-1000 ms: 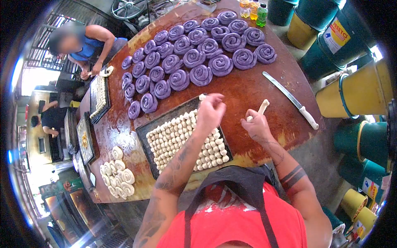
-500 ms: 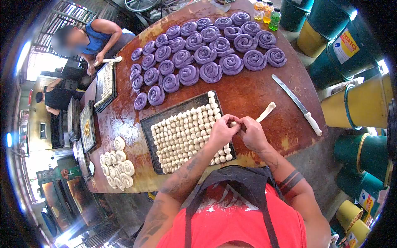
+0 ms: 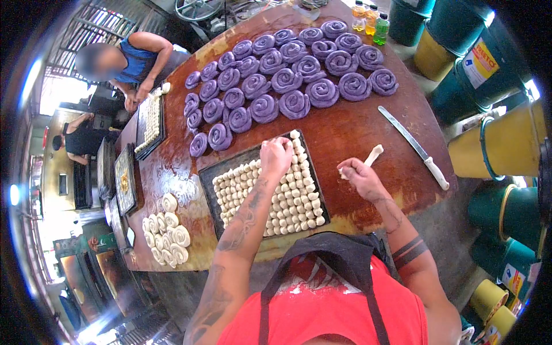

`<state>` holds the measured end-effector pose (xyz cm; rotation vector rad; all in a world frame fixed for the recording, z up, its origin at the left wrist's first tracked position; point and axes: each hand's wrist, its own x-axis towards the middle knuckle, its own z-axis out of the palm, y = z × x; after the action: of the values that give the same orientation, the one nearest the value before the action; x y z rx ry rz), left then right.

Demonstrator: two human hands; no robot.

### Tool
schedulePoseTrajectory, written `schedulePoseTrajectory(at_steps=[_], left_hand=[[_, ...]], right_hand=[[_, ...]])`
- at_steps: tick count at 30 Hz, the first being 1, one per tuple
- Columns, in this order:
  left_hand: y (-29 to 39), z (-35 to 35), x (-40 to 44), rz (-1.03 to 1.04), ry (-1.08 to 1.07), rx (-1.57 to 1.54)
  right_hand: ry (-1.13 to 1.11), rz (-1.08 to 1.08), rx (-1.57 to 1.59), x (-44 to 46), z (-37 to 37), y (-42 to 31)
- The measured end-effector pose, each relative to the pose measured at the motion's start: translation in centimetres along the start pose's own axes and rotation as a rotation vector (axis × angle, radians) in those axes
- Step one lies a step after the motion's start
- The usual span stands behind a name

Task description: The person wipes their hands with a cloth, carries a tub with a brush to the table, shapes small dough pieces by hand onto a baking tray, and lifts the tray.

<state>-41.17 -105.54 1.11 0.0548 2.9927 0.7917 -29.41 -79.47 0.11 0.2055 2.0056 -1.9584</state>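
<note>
A dark baking tray [image 3: 208,179] on the table holds rows of small pale dough balls [image 3: 293,201]. Over its far side is my left hand [image 3: 276,156], fingers pinched together and pointing down near the end of the rows. Whatever is between those fingertips is hidden. To the right of the tray, my right hand [image 3: 359,173] is closed round a strip of pale dough [image 3: 375,154]. One end of the strip sticks out past the fingers, and a bit of dough shows at the fingertips.
Purple dough coils [image 3: 286,79] cover the table's far part. Pale coils [image 3: 171,230] lie at left. A bread knife [image 3: 411,141] rests at right, near bottles [image 3: 380,30]. A co-worker [image 3: 146,54] handles dough at another tray [image 3: 150,123]. Buckets [image 3: 486,144] line the right.
My hands have parted. The left moved left and away over the tray; the right moved slightly right with the dough strip. The co-worker's hands have shifted too.
</note>
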Motion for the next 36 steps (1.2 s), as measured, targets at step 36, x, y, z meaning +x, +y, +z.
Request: schedulePoseTrajectory(at_steps=[36], left_hand=[[-0.9,2.0,2.0,0.036,0.138,0.14]], right_hand=[[0.106,-0.006,0.373,0.2,-0.8,-1.6]])
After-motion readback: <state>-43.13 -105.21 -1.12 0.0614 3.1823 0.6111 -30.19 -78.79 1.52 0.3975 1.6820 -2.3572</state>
